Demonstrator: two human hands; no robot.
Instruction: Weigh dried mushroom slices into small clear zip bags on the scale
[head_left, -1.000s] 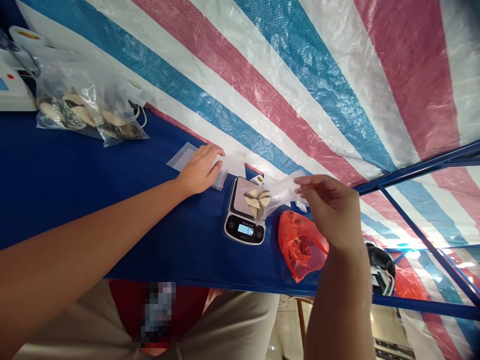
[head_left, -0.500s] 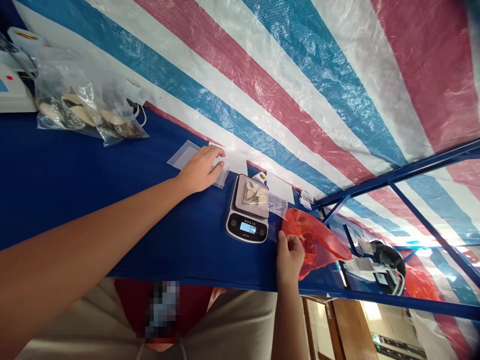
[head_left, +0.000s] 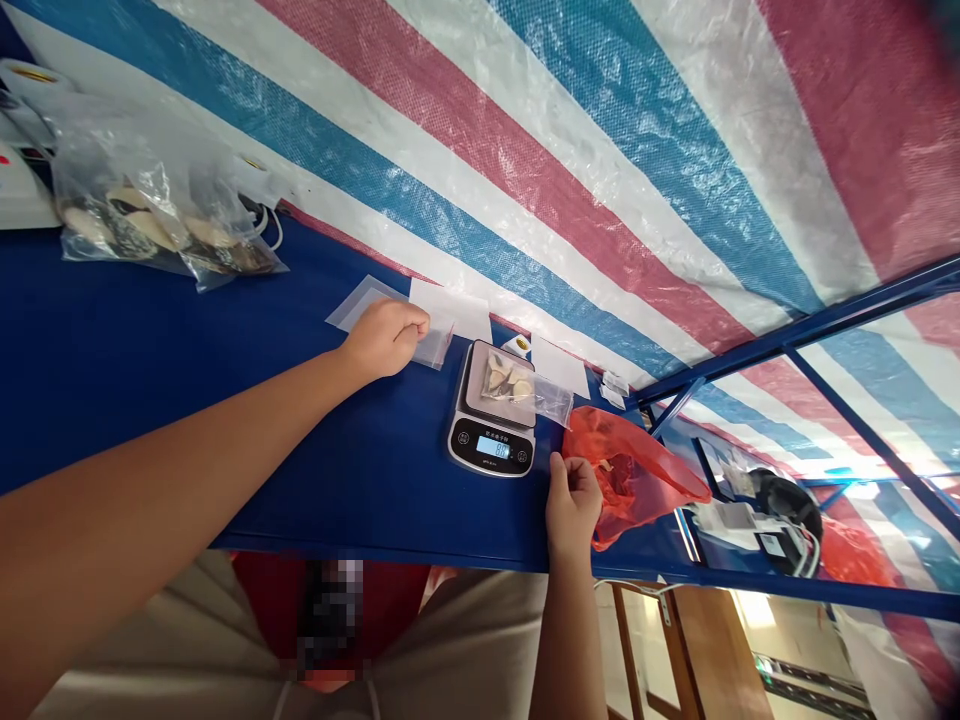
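Note:
My left hand (head_left: 388, 338) is curled into a fist over a stack of flat clear plastic bags (head_left: 433, 348); whether its fingers grip one is hidden. To its right stands a small digital scale (head_left: 492, 450) with a lit display. On the scale's plate lies a clear bag of pale dried slices (head_left: 507, 380), its loose end hanging over the right side. My right hand (head_left: 574, 500) is closed, thumb against curled fingers, beside an open red plastic bag (head_left: 637, 460). What it pinches, if anything, does not show.
A large clear bag of dark-edged pale slices (head_left: 161, 235) lies at the back left, near a white device (head_left: 22, 190). White paper sheets (head_left: 450, 308) and a tape roll (head_left: 517, 346) lie along the striped sheeting. Blue frame bars (head_left: 795, 318) rise on the right.
My left hand's fingers have curled from extended into a fist over the clear bags. The scale's display digits have changed. My right hand stays closed beside the red bag; the view shifts slightly.

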